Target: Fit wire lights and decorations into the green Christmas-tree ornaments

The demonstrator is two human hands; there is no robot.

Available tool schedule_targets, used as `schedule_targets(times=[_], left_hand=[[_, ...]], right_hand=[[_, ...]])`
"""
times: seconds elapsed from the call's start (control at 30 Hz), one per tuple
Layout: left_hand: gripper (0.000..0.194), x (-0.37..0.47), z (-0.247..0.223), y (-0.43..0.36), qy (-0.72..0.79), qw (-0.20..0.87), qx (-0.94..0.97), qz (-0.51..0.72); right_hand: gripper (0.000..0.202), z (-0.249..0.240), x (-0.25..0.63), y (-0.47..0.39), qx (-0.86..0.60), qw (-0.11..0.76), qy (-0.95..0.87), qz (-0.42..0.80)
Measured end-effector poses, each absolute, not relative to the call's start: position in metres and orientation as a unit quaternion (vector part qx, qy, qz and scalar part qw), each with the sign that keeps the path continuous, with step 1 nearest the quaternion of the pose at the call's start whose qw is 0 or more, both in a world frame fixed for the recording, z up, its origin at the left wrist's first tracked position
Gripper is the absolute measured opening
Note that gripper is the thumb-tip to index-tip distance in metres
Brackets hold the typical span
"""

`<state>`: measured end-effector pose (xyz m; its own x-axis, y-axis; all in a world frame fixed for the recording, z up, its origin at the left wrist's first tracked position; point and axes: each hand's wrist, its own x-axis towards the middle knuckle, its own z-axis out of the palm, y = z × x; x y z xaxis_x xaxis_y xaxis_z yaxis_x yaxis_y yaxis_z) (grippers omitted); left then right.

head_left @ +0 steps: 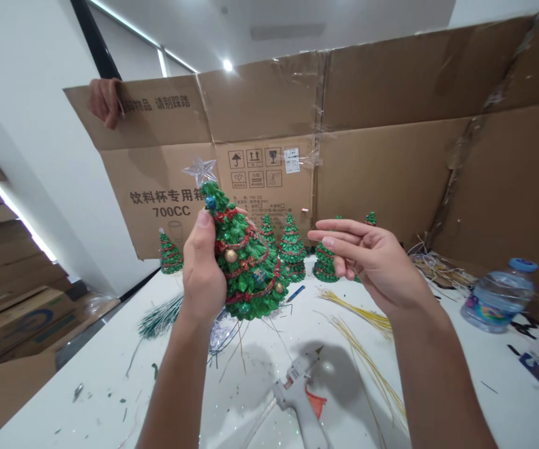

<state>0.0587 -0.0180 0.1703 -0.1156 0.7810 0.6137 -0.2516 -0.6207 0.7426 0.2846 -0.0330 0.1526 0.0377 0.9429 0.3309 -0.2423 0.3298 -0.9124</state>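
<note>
Through the head view I see, far left on the white desk (96, 349), a splayed bundle of thin green strands (160, 317). Next comes the left hand (201, 274), clamped on the left side of a decorated tree (246, 265), which it holds above the desk. The tree's long axis tilts, its clear, faceted star (200, 169) leaning left; its cone is glossy, bristly green, with red garland and round baubles. Below is a pale glue gun (297, 393). The right hand (379, 262) is apart from the tree, which lies left of its loosely extended fingers; I make out nothing between them. Beyond are slender yellow strands (358, 312) and a clear plastic bottle (498, 299).
</note>
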Motion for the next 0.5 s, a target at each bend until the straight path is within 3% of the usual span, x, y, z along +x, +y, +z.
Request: schedule_targets(times=[0.23, 0.5], left_hand=[[0.051, 0.0606, 0.1709, -0.0188, 0.239, 0.356, 0.561, 0.708], [0.052, 0.0613, 0.1707, -0.0173, 0.220, 0.386, 0.545, 0.711]], right_hand=[[0.039, 0.1532, 0.2843, -0.0344, -0.343, 0.651, -0.497, 0.459], [0.028, 0.1511, 0.2828, -0.0318, -0.358, 0.688, -0.476, 0.414]])
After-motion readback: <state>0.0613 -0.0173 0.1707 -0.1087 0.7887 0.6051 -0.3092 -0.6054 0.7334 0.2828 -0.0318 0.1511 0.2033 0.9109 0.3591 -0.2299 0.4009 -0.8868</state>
